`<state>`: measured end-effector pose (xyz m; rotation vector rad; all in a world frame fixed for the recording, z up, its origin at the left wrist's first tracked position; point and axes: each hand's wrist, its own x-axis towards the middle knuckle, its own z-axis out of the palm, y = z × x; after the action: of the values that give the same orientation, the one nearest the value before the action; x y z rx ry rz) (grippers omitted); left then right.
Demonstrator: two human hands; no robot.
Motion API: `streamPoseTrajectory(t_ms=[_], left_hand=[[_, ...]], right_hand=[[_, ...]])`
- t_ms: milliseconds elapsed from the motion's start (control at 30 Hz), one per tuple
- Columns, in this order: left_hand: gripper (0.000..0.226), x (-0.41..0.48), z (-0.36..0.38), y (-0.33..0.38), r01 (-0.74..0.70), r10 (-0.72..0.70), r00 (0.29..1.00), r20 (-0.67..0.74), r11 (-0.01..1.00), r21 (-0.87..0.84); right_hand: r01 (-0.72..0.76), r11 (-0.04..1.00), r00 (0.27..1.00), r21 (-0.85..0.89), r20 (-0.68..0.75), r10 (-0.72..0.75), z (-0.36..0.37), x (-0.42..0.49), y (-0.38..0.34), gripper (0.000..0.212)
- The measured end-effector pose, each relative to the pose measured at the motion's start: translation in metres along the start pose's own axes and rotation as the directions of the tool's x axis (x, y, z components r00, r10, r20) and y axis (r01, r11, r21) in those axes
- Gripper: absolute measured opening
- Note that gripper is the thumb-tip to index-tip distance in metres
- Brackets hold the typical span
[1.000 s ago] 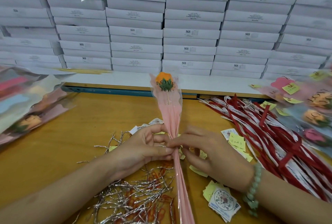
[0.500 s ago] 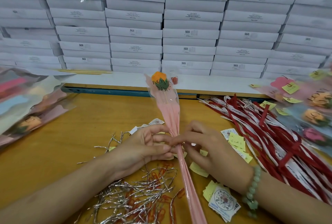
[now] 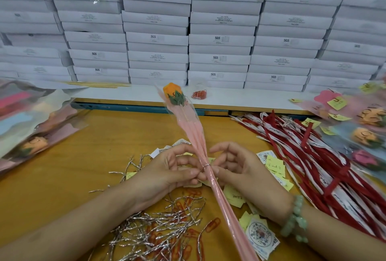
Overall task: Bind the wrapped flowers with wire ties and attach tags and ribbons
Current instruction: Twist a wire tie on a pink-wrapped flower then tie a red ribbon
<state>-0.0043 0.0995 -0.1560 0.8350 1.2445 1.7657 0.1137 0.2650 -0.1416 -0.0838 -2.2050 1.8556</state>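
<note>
Both forearms are reaching in from the near side. The left hand (image 3: pixel 173 169) is pinching thumb to forefinger, and the right hand (image 3: pixel 236 166) is curling loosely opposite, thumbs almost meeting.

Both forearms are bare to the near edge. A bracelet (image 3: pixel 295 220) of pale green round beads circles the right hand's (image 3: pixel 236 168) wrist.
</note>
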Motion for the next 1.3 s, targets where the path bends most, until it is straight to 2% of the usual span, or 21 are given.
streamPoseTrajectory(t_ms=[300, 467, 700, 900, 1300], left_hand=[[0.027, 0.0, 0.001, -0.001, -0.023, 0.025, 0.999, -0.031, 0.997, 0.069], [0.039, 0.003, 0.003, -0.005, -0.008, 0.02, 0.994, -0.109, 0.994, 0.107], [0.034, 0.003, 0.005, -0.009, -0.041, 0.077, 0.984, -0.159, 0.976, 0.216], [0.027, 0.003, 0.004, -0.009, -0.08, 0.139, 0.98, -0.141, 0.93, 0.358], [0.044, 0.002, 0.01, -0.001, -0.039, 0.053, 0.996, -0.076, 0.982, 0.184]], right_hand=[[-0.223, 0.961, 0.974, 0.163, 0.077, 0.213, -0.003, -0.002, -0.001, 0.024], [-0.247, 0.954, 0.967, 0.17, 0.107, 0.231, 0.001, -0.002, -0.003, 0.019], [-0.23, 0.965, 0.972, 0.124, 0.087, 0.22, 0.006, -0.004, -0.004, 0.016], [-0.229, 0.965, 0.972, 0.129, 0.087, 0.219, 0.006, -0.005, -0.004, 0.016], [-0.214, 0.964, 0.976, 0.156, 0.077, 0.204, 0.005, -0.005, -0.003, 0.019]])
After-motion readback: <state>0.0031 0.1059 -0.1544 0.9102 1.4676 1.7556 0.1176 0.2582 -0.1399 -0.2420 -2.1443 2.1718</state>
